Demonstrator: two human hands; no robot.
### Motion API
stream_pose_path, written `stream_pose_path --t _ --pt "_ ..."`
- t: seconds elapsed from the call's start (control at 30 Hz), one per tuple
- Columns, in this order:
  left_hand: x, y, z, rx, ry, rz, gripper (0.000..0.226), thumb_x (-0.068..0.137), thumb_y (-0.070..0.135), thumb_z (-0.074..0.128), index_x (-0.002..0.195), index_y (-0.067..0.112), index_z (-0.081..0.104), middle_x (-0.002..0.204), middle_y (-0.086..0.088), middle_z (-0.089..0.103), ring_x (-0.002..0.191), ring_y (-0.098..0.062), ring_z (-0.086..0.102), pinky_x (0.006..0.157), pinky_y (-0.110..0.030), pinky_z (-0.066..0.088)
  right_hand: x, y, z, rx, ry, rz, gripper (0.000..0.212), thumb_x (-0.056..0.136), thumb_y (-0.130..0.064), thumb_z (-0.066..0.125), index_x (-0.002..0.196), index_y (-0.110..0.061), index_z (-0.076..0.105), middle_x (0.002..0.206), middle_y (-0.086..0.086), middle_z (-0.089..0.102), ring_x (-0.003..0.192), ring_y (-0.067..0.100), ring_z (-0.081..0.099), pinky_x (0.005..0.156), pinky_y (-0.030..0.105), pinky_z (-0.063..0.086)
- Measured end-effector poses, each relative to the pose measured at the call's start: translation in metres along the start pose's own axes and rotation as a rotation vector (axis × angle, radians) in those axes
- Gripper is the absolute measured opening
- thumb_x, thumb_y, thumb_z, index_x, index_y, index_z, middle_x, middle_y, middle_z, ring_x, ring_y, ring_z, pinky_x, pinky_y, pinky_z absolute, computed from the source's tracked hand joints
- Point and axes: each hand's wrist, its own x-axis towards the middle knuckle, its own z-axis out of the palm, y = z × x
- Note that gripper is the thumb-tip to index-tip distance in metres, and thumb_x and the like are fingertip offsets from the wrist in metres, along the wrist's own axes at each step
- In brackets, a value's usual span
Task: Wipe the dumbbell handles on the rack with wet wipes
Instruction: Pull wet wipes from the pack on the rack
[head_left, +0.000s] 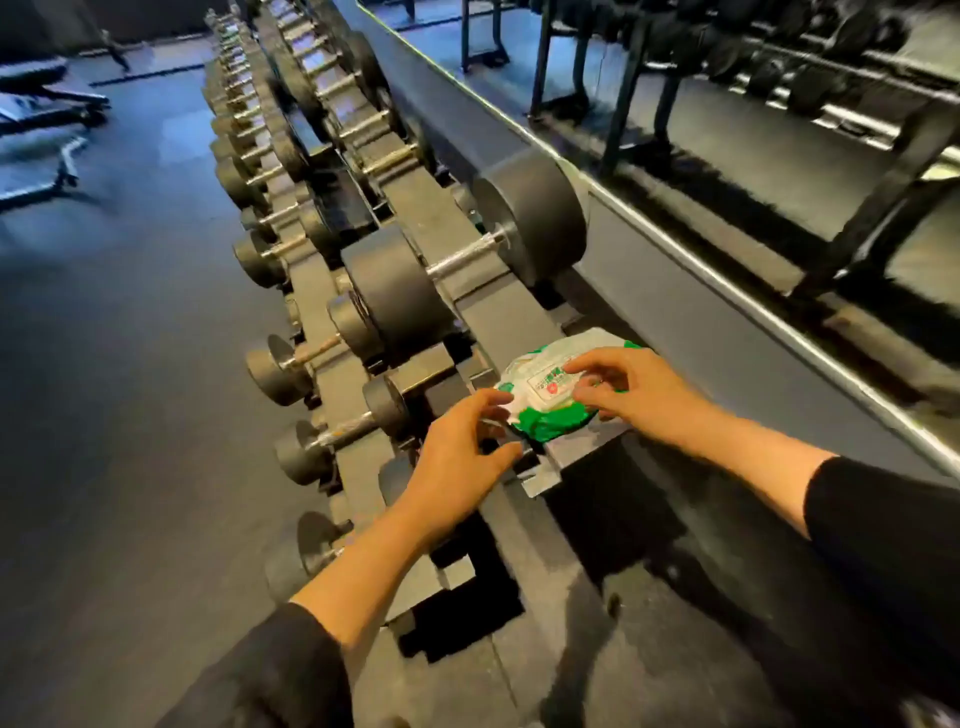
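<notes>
A soft green-and-white wet wipes pack (558, 392) lies flat on the grey metal rack's (582, 447) near end, its long axis running up-right. The left hand (457, 460) pinches its near corner; the right hand's (631, 389) fingers (579, 368) seemingly pinch its label flap. The large black dumbbell's steel handle (462, 257) points up-right.

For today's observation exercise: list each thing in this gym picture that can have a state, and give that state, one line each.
wet wipes pack: lying on the rack's end ledge, no wipe out yet.
left hand: fingers curled at the pack's near edge.
right hand: fingertips on the pack's label flap.
nearest large dumbbell: resting on the rack, untouched.
</notes>
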Motion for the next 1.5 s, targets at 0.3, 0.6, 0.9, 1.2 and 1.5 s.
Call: stream_pose_path --t 0.3,0.6,0.9,1.2,1.5 --pt "0.064 -0.015 0.032 0.106 0.139 -0.009 0.042 0.083 0.013 0.069 0.122 0.014 0.053 0.122 -0.001 0.057 0.103 -0.008 0.056 0.085 -0.023 0.050 0.039 0.023 -0.028 -0.397 0.013 0.007 0.035 0.083 -0.015 0.070 0.117 -0.017 0.062 0.108 -0.001 0.063 0.092 0.007 0.059 0.068 0.012 0.049" --pt "0.102 -0.052 0.066 0.126 0.198 -0.074 0.053 0.081 0.018 0.074 0.129 0.012 0.052 0.127 -0.003 0.054 0.114 -0.015 0.051 0.095 -0.029 0.044 0.090 0.050 -0.021 -0.773 -0.300 -0.071 0.055 0.083 -0.034 0.070 0.133 -0.022 0.051 0.136 -0.001 0.051 0.125 0.017 0.045 0.101 0.034 0.041" --pt "0.117 -0.060 0.105 0.093 0.327 -0.266 0.073 0.072 0.031 0.081 0.135 0.015 0.048 0.131 -0.003 0.054 0.118 -0.018 0.049 0.100 -0.031 0.041 0.130 0.083 -0.034 -0.841 -0.462 -0.305 0.062 0.079 -0.049 0.068 0.133 -0.023 0.053 0.127 -0.003 0.054 0.110 0.015 0.043 0.088 0.033 0.043" --pt "0.111 -0.053 0.129 -0.040 0.508 -0.365 0.081 0.064 0.049 0.073 0.136 0.022 0.048 0.132 0.005 0.054 0.120 -0.012 0.052 0.098 -0.042 0.048 0.149 0.097 -0.041 -0.806 -0.564 -0.482 0.057 0.082 -0.059 0.059 0.127 -0.024 0.058 0.117 -0.005 0.053 0.094 0.007 0.028 0.069 0.026 0.032" --pt "0.113 -0.055 0.132 -0.071 0.524 -0.414 0.071 0.080 0.031 0.074 0.142 0.022 0.041 0.133 0.002 0.052 0.120 -0.011 0.050 0.100 -0.040 0.047 0.157 0.094 -0.042 -0.668 -0.586 -0.468 0.044 0.091 -0.052 0.046 0.105 -0.020 0.071 0.097 0.000 0.062 0.085 0.009 0.043 0.065 0.025 0.036"
